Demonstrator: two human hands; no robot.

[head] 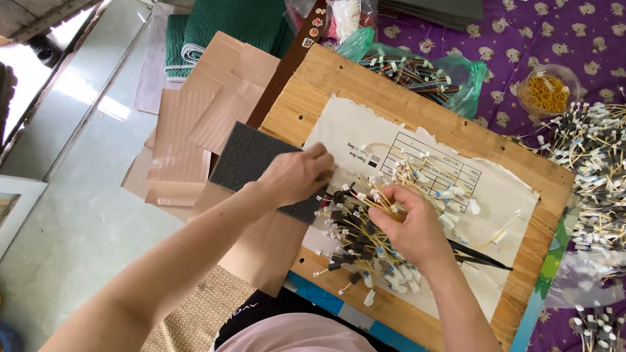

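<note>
A wooden board (353, 80) lies in front of me with a torn sheet of white paper (506, 198) on it. A heap of short yellow wires with black and white end caps (368, 242) rests on the paper. My right hand (411, 227) presses down on that heap, fingers curled into the wires. My left hand (296, 173) is closed on a few wire ends at the heap's left edge, over a dark grey foam block (247, 156). Black cable ties (481, 257) poke out from under my right wrist.
A large pile of the same capped wires (618, 182) covers the purple cloth at right, with a smaller bunch (599, 345) below. A bag of coloured wires (415, 71), a tub of yellow rings (547, 91), cardboard sheets (213, 105) and green mats (230, 7) surround the board.
</note>
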